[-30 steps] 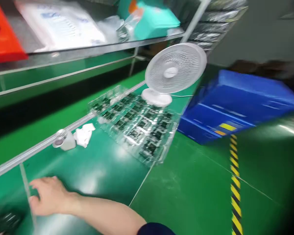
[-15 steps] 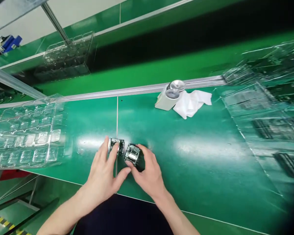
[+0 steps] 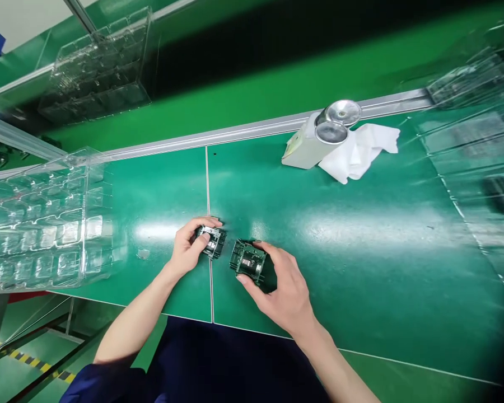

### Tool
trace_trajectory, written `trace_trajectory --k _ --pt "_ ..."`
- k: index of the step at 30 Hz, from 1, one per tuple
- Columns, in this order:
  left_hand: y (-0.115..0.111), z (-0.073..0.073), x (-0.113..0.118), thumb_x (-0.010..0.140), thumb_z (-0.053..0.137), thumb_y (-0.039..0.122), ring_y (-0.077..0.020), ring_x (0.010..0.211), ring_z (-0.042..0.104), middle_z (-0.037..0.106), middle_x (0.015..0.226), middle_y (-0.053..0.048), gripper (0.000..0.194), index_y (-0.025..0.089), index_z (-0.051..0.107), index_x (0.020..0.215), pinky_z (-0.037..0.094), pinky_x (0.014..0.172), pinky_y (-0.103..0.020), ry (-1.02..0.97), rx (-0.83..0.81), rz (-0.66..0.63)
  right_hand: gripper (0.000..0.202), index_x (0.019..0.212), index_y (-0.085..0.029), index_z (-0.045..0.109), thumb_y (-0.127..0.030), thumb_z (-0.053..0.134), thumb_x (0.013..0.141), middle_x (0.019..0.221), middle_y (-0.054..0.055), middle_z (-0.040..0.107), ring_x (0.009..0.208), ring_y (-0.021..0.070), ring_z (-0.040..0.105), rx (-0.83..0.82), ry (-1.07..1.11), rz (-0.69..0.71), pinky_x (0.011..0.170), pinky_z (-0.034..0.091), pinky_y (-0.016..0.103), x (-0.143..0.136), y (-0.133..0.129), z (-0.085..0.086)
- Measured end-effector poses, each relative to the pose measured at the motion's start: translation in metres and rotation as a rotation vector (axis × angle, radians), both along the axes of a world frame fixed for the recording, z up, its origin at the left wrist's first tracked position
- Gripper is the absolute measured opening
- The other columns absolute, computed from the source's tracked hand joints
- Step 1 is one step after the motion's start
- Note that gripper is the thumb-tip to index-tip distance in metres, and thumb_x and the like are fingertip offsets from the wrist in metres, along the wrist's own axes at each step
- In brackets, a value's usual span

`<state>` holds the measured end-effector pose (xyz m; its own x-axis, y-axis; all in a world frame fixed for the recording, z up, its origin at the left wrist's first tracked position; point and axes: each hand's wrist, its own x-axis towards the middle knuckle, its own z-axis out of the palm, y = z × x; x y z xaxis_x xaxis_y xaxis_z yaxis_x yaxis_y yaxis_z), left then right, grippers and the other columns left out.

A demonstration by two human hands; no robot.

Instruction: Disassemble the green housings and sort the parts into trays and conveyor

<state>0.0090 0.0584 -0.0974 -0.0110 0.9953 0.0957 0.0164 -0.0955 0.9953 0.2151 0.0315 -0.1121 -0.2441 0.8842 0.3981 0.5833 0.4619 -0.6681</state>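
Note:
Two small green and black circuit assemblies are over the green bench, a small gap between them. The left assembly (image 3: 215,244) is gripped at its left side by my left hand (image 3: 190,244), thumb on its top face and fingers round the far edge. Around the right assembly (image 3: 248,262) my right hand (image 3: 288,288) is closed, thumb at the near edge and fingertips at the far right corner. The undersides of both assemblies are hidden.
Clear plastic trays (image 3: 69,235) lie at the left, and another tray (image 3: 101,78) stands behind the metal rail (image 3: 252,130). A white container (image 3: 308,146) with metal cups and a white cloth (image 3: 361,151) sits at the back. More clear trays (image 3: 466,184) are at the right.
My left hand has gone from resting over the left assembly to gripping it. The right assembly, in my right hand, is turned and farther from the left one. The camera view has shifted.

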Motion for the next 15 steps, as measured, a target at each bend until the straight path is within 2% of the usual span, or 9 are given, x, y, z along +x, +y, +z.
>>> trace_trajectory --k 5,11,15 --pt "-0.004 0.002 0.002 0.083 0.066 0.032 -0.0208 0.094 0.069 0.074 0.091 -0.005 0.013 0.021 0.07 0.088 0.052 0.088 -0.037 -0.064 -0.035 0.03 0.055 0.133 -0.019 0.042 -0.046 0.059 0.089 0.11 0.015 0.066 0.1 0.0295 0.065 0.007 0.0 0.0 0.079 0.056 0.048 0.0 0.001 -0.001" --pt "-0.007 0.003 0.004 0.078 0.072 0.037 -0.0205 0.086 0.07 0.075 0.082 -0.004 0.016 0.021 0.07 0.08 0.052 0.09 -0.041 -0.059 -0.054 0.029 0.057 0.135 -0.02 0.04 -0.046 0.06 0.088 0.111 0.014 0.066 0.1 0.0299 0.065 -0.014 -0.008 0.012 0.081 0.056 0.048 0.0 0.0 -0.002" --pt "-0.01 0.006 0.011 0.082 0.068 0.035 -0.019 0.083 0.068 0.074 0.081 -0.005 0.015 0.021 0.071 0.082 0.052 0.087 -0.038 -0.021 -0.057 0.012 0.056 0.134 -0.019 0.041 -0.046 0.06 0.088 0.111 0.014 0.066 0.101 0.0292 0.065 -0.014 0.004 0.01 0.082 0.055 0.048 0.0 -0.001 -0.001"
